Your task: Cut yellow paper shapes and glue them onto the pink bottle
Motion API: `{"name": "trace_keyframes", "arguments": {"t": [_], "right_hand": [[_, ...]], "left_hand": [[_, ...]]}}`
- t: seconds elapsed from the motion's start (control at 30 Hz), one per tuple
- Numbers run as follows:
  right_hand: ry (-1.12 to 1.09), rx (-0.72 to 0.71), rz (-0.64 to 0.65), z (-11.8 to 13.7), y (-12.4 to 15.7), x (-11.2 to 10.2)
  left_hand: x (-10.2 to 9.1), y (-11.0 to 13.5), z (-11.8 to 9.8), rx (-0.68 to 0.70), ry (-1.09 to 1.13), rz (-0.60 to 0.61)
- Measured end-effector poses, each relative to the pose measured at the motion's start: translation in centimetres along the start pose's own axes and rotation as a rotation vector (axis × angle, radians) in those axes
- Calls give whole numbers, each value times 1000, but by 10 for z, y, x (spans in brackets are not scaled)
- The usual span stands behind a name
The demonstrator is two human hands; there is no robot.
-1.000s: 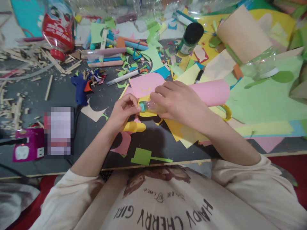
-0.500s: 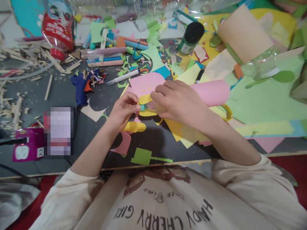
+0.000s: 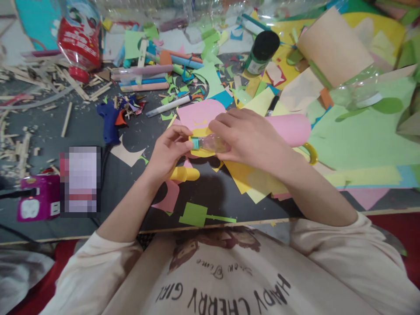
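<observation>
A green paper cutout [image 3: 193,214] lies by the near edge of the littered surface [image 3: 82,127]. At twelve o'clock from it, the left hand [image 3: 167,151] pinches the teal cap [image 3: 195,143] of a small clear bottle [image 3: 213,142], held sideways in the closed right hand [image 3: 252,140]. A blue glue gun [image 3: 110,120] lies at ten o'clock from the bottle.

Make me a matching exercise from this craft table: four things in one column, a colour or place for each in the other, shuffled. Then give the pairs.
Things
1. small clear bottle
2. glue gun
3. paper roll
4. green-label bottle

Descriptions
A. pink, lying behind the right hand
B. black lid, upright at the far side
C. teal cap, held between the left hand and the right hand
D. dark blue, left of the left hand

Pairs: 1-C, 2-D, 3-A, 4-B
</observation>
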State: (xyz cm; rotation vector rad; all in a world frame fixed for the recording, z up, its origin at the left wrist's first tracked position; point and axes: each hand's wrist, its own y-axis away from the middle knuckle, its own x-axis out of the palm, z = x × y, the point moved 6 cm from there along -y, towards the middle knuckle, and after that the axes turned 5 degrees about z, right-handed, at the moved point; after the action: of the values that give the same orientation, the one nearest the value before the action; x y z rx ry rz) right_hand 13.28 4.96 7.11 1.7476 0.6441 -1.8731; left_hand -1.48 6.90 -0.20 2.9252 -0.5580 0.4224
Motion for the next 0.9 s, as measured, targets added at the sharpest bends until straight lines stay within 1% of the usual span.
{"name": "trace_keyframes", "arguments": {"t": [0.17,0.33,0.43,0.63,0.8,0.9], "right_hand": [[-38,7,37,-1,-2,4],[-71,11,70,-2,-4,5],[-66,24,87,-1,-5,5],[-56,32,37,-1,-5,4],[-10,-21,31,1,-5,6],[2,-25,35,1,-4,6]], "left_hand": [[-3,0,0,3,14,-33],[-6,0,2,-26,6,-58],[-7,-1,4,-29,3,-54],[-6,-2,2,15,-58,-16],[-4,0,0,19,-89,-31],[-5,1,-3,69,-155,-57]]}}
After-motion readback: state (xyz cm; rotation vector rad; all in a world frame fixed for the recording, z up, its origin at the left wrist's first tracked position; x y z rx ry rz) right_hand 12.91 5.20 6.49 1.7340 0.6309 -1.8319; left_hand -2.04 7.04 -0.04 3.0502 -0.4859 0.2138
